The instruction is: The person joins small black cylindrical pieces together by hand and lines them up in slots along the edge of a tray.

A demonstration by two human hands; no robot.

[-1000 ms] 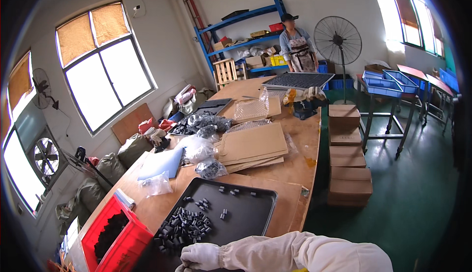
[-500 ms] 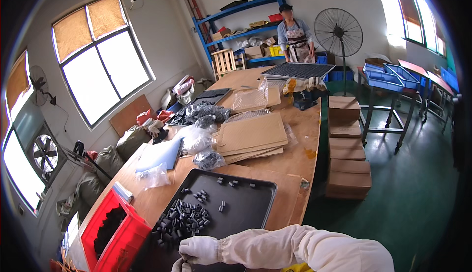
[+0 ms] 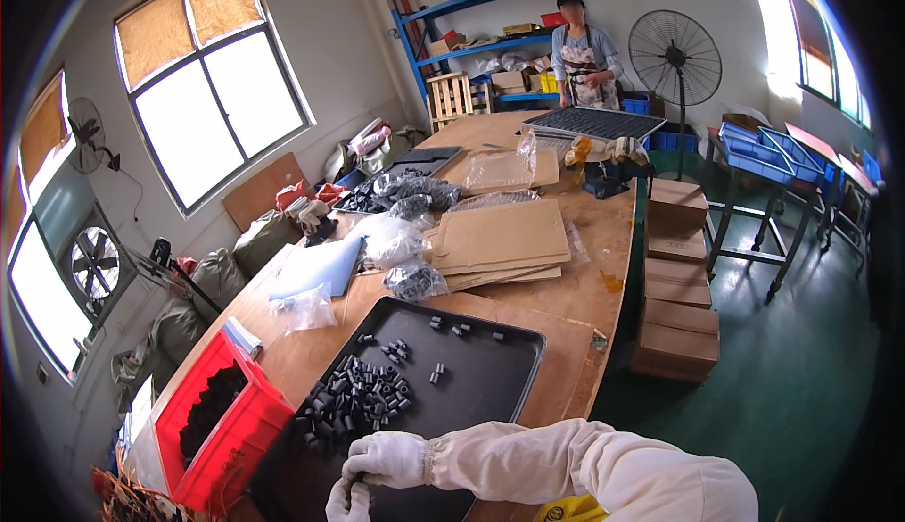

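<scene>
A black tray (image 3: 485, 371) lies on the near end of the table. Heaped in its left part are many short black tubes (image 3: 363, 392), with a few loose ones farther up. My right hand (image 3: 388, 459), in a white glove, reaches over the tray's near part with thumb and fingers pinched. Just below it my left hand (image 3: 348, 501), also white-gloved, is partly cut off by the lower edge. The fingertips of both hands meet, and whatever is between them is too small and covered to name.
Left of the tray stands a red crate (image 3: 226, 428) of black pieces. Cardboard sheets (image 3: 500, 244) and plastic bags (image 3: 391, 239) lie beyond. Cardboard boxes (image 3: 674, 333) are stacked right of the table (image 3: 589, 281). A person (image 3: 586, 55) in an apron stands at its far end.
My head view has shifted, so the room sits a little farther right. My left hand shows more, its fingers now up against the right hand's. The far person's arms have moved.
</scene>
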